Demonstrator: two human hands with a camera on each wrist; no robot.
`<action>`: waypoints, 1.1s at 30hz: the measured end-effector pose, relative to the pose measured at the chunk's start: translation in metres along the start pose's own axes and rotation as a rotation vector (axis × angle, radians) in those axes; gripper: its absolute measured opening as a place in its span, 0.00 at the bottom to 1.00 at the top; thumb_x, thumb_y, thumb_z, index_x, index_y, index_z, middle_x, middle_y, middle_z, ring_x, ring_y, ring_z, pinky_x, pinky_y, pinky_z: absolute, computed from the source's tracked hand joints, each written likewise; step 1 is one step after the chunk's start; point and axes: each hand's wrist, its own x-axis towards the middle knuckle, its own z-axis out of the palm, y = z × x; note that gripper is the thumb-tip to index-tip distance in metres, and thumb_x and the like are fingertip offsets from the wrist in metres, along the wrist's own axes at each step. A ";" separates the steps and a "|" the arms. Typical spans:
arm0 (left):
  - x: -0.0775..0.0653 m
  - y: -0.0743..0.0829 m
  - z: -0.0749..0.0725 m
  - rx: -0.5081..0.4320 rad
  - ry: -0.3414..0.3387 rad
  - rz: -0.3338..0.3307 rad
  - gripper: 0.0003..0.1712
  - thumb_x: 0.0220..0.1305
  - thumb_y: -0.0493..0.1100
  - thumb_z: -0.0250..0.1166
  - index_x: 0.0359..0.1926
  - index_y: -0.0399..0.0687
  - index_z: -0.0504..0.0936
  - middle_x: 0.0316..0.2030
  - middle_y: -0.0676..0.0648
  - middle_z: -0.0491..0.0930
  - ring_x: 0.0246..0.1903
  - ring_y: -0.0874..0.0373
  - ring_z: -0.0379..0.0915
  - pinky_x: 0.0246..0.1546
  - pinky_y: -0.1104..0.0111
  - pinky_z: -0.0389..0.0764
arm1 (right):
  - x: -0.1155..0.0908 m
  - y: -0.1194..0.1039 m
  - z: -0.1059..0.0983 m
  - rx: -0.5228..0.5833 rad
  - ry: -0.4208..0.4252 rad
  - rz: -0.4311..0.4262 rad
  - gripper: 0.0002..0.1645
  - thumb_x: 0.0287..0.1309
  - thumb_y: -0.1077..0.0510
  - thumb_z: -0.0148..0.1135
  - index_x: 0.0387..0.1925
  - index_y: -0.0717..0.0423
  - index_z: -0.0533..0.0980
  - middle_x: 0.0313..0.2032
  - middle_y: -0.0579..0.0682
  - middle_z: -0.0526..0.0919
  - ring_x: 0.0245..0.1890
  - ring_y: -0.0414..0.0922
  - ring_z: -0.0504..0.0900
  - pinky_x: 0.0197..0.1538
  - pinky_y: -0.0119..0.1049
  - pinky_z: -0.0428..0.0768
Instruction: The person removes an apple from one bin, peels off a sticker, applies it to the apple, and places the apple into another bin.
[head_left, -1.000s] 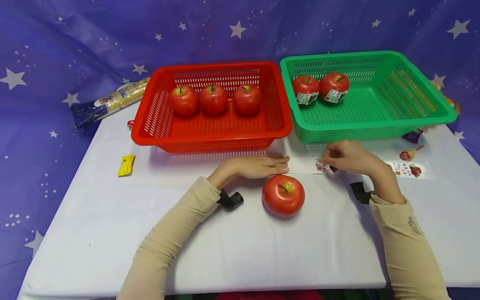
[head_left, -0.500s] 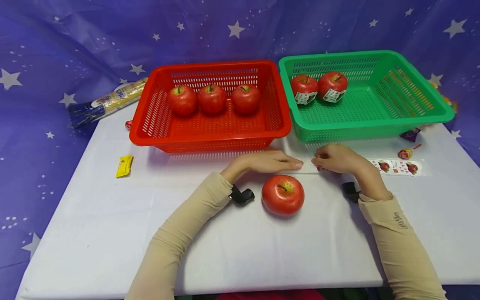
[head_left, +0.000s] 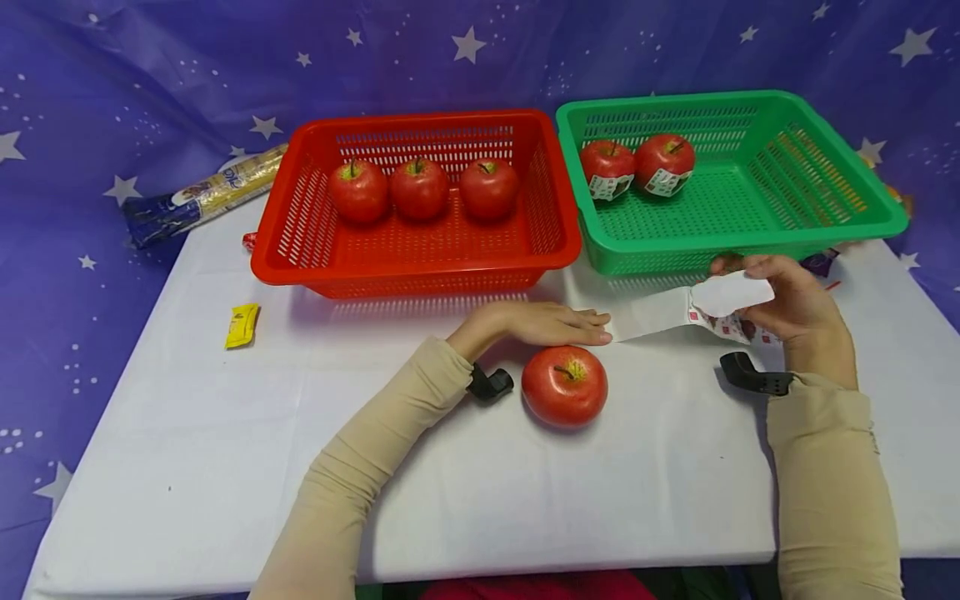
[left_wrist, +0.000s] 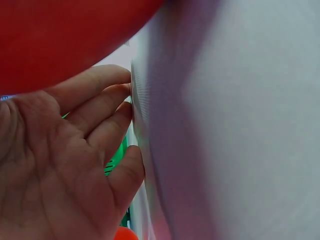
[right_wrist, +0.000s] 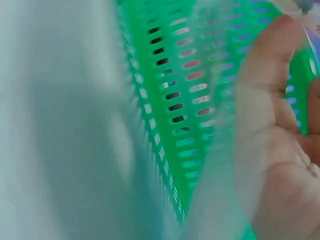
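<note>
In the head view my left hand (head_left: 551,323) lies flat with straight fingers, its fingertips pressing the left end of a white sticker strip (head_left: 651,315) on the table. My right hand (head_left: 813,321) pinches a sticker (head_left: 731,293), its blank white back turned up, above the strip. The strip's middle is lifted and bent, with red and white printing showing below the sticker. A red apple (head_left: 565,387) sits just in front of my left hand. The left wrist view shows the palm (left_wrist: 55,155) and fingers against the table; in the right wrist view the thumb (right_wrist: 265,65) is raised.
Behind the hands, a red basket (head_left: 420,277) holds three apples and a green basket (head_left: 742,243) holds two labelled ones. A yellow wrapped candy (head_left: 242,326) lies at the left, and a blue and yellow packet (head_left: 206,197) leans by the red basket.
My right hand was down at the strip and has risen to the right with the sticker, lifting the strip's middle. My left hand slid right along the strip, then stayed.
</note>
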 end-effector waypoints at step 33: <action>-0.059 0.031 0.024 0.171 0.192 0.127 0.56 0.39 0.61 0.78 0.68 0.51 0.62 0.59 0.52 0.71 0.58 0.60 0.67 0.60 0.67 0.70 | 0.047 0.047 0.088 -0.693 0.078 -0.032 0.21 0.59 0.75 0.53 0.48 0.55 0.80 0.36 0.42 0.83 0.29 0.36 0.75 0.29 0.27 0.73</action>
